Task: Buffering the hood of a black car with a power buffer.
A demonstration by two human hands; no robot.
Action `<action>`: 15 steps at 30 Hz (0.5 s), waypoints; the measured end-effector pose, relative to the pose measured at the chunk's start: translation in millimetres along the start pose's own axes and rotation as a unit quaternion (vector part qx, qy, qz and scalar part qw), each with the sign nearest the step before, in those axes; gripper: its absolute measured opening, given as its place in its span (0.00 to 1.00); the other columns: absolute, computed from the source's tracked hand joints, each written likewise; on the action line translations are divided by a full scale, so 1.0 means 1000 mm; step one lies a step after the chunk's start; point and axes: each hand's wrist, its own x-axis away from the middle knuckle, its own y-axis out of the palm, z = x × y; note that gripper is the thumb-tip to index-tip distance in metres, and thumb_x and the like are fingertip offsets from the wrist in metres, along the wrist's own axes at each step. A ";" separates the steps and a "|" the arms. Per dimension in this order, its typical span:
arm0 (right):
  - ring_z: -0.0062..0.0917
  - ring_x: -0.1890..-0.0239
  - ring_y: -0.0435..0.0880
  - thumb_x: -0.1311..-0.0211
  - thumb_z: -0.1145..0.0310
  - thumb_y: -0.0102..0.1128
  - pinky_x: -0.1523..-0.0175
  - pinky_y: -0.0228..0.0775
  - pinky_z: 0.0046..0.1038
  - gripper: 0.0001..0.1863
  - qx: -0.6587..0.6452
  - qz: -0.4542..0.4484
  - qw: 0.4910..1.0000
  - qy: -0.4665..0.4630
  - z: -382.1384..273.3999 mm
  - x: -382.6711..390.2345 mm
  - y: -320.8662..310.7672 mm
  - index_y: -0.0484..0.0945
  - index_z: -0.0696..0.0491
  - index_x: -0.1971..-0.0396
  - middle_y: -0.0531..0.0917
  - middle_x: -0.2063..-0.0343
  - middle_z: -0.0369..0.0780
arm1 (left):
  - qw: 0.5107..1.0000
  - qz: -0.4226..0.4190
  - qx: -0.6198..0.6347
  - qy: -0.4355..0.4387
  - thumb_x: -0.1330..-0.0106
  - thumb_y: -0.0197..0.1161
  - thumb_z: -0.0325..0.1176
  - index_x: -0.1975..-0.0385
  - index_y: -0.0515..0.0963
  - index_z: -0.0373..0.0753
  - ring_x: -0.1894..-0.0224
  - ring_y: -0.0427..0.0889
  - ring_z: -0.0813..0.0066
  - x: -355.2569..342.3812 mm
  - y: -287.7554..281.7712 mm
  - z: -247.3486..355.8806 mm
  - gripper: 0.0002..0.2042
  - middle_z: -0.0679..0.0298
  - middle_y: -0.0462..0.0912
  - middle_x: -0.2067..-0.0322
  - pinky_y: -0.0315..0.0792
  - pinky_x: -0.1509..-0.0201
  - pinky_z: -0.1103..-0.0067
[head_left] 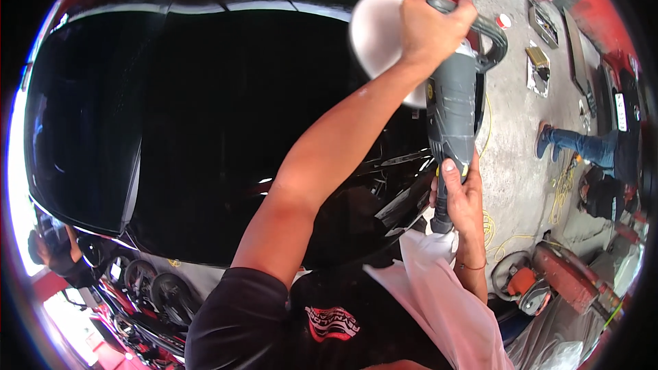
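A grey-and-black car polisher is held in both my hands over the right side of a glossy black car body. My left hand reaches across and is closed round the curved front handle. My right hand grips the narrow rear end, with its thumb along the body. The round white polishing pad is tilted and partly hidden by my left hand; I cannot tell whether it touches the paint. A white cloth hangs beside my right forearm, below the tool.
Yellow cord lies on the concrete floor at right. A person in jeans is at far right, and another person is at far left. Motorbikes stand at lower left. An open tray lies near the red wall.
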 end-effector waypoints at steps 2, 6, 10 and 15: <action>0.17 0.79 0.74 0.32 0.56 0.63 0.77 0.70 0.23 0.48 0.023 -0.030 0.999 -0.022 -0.010 -0.007 0.018 0.42 0.54 0.24 0.75 0.73 0.35 | 0.998 0.051 -0.012 0.041 0.48 0.69 0.35 0.86 0.74 0.32 0.87 0.75 0.77 -0.011 -0.030 0.015 0.15 0.61 0.78 0.88 0.72 0.78 0.75; 0.17 0.79 0.74 0.32 0.55 0.64 0.75 0.70 0.22 0.47 0.077 -0.072 0.994 -0.026 -0.028 -0.019 0.051 0.43 0.54 0.25 0.76 0.73 0.34 | 0.998 0.051 0.020 0.025 0.46 0.66 0.30 0.79 0.78 0.29 0.82 0.76 0.78 -0.030 -0.085 0.037 0.09 0.61 0.81 0.83 0.72 0.76 0.77; 0.17 0.79 0.74 0.32 0.54 0.64 0.76 0.70 0.22 0.46 0.109 -0.113 0.985 -0.065 -0.046 -0.030 0.081 0.46 0.54 0.25 0.75 0.74 0.34 | 0.982 0.133 -0.003 0.137 0.41 0.72 0.33 0.79 0.79 0.30 0.79 0.80 0.76 -0.056 -0.122 0.039 0.13 0.59 0.83 0.82 0.74 0.71 0.76; 0.16 0.79 0.74 0.33 0.53 0.65 0.76 0.70 0.22 0.45 0.149 -0.155 0.974 -0.074 -0.062 -0.044 0.118 0.49 0.54 0.26 0.75 0.75 0.34 | 0.956 0.214 0.009 0.200 0.42 0.72 0.34 0.80 0.79 0.29 0.80 0.81 0.74 -0.077 -0.172 0.055 0.14 0.57 0.83 0.83 0.74 0.72 0.75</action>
